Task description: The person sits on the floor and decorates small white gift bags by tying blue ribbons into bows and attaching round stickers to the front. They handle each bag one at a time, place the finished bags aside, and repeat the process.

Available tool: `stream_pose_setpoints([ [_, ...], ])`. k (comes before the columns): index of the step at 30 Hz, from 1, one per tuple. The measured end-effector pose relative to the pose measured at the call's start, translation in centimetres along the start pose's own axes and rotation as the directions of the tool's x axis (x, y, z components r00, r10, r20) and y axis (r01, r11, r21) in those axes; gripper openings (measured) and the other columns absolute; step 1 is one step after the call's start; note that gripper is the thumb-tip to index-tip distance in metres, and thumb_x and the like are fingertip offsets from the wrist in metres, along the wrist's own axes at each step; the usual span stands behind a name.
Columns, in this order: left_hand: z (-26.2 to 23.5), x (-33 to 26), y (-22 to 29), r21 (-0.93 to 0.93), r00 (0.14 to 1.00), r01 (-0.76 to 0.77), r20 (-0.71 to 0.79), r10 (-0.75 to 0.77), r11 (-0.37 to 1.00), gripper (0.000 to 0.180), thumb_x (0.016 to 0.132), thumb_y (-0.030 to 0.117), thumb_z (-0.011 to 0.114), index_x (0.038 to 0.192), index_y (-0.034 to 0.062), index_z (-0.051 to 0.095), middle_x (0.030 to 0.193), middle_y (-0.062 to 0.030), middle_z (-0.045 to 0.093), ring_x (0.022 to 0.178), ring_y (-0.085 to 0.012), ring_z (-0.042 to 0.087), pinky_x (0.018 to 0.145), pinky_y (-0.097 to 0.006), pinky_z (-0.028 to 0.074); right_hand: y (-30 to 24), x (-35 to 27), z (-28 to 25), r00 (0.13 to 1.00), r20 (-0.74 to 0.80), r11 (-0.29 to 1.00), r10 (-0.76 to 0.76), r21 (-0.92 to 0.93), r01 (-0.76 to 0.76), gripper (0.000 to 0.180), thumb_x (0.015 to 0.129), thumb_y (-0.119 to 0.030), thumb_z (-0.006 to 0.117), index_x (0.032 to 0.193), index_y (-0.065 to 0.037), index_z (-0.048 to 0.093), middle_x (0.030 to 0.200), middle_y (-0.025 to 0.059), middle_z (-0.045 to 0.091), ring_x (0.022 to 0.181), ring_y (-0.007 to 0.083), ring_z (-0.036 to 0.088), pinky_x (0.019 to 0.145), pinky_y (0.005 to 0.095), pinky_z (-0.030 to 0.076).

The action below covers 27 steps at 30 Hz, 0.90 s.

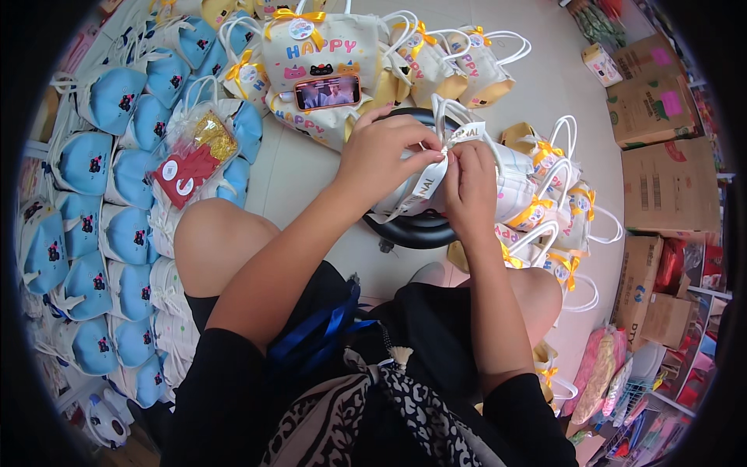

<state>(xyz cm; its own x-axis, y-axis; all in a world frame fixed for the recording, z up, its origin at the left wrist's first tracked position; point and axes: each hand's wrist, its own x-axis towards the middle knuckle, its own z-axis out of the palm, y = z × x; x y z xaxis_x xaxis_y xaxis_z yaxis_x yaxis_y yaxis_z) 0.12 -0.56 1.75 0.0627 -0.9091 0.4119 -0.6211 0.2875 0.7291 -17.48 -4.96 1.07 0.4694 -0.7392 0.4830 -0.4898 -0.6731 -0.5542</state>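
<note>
A white printed ribbon (426, 189) is pinched between my two hands, looped at the base of a light gift bag's white rope handles (440, 109). My left hand (391, 149) closes thumb and fingers on the ribbon from the left. Close beside it, my right hand (471, 177) grips the ribbon's knot, fingers bent together. One ribbon tail hangs down at the front and another sticks up to the right. The bag rests on a round black stool (416, 233), mostly hidden behind my hands.
Rows of blue bags (83, 163) fill the left, with a clear packet of red and gold items (194, 159) on top. A phone (327, 92) leans on a large cream bag (331, 47). Yellow-bowed bags (542, 156) stand at right, cardboard boxes (671, 187) beyond. Blue ribbons (323, 323) lie on my lap.
</note>
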Motion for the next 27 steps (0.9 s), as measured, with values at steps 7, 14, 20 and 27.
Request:
stream_pose_setpoints([
  [7,-0.2,0.1,-1.0,-0.074,0.995,-0.01,0.102,0.017,0.997,0.014,0.087,0.027,0.073,0.09,0.0146,0.068,0.087,0.0027,0.066,0.085,-0.0151,0.063,0.1,-0.041,0.036,0.2,0.0,0.2,0.999,0.045,1.0,-0.006,0.001,0.006,0.007,0.093,-0.007,0.06,0.095,-0.001,0.059,0.095,0.0169,0.057,0.091,0.0373,0.054,0.082,0.0455,0.042],
  [14,0.6,0.2,-2.2,-0.128,0.985,-0.077,0.142,0.095,0.989,0.014,0.09,0.025,0.069,0.093,0.0121,0.064,0.09,0.0001,0.064,0.088,-0.0178,0.062,0.095,-0.036,0.037,1.3,-0.2,0.4,0.991,0.09,0.987,0.098,0.121,-0.108,0.009,0.094,-0.009,0.059,0.092,0.0,0.059,0.09,0.016,0.057,0.088,0.0356,0.055,0.081,0.0435,0.042],
  [20,0.7,0.4,-2.3,-0.391,0.984,0.061,0.175,0.009,0.918,0.016,0.091,0.021,0.069,0.093,0.0066,0.063,0.09,-0.0041,0.064,0.087,-0.0186,0.064,0.086,-0.034,0.046,1.4,0.3,-0.4,0.96,0.199,0.93,0.198,0.272,-0.248,0.014,0.096,-0.013,0.06,0.094,0.001,0.06,0.089,0.0141,0.06,0.087,0.0315,0.056,0.08,0.0406,0.044],
  [27,0.7,0.3,-2.2,-0.274,0.994,-0.032,0.092,0.059,0.961,0.016,0.091,0.018,0.07,0.092,0.0042,0.062,0.092,-0.0069,0.064,0.084,-0.0195,0.065,0.079,-0.033,0.051,0.4,0.5,-0.9,0.991,0.109,0.972,0.08,0.212,-0.101,0.01,0.093,-0.007,0.064,0.098,0.001,0.065,0.091,0.0148,0.062,0.084,0.0306,0.059,0.079,0.0388,0.048],
])
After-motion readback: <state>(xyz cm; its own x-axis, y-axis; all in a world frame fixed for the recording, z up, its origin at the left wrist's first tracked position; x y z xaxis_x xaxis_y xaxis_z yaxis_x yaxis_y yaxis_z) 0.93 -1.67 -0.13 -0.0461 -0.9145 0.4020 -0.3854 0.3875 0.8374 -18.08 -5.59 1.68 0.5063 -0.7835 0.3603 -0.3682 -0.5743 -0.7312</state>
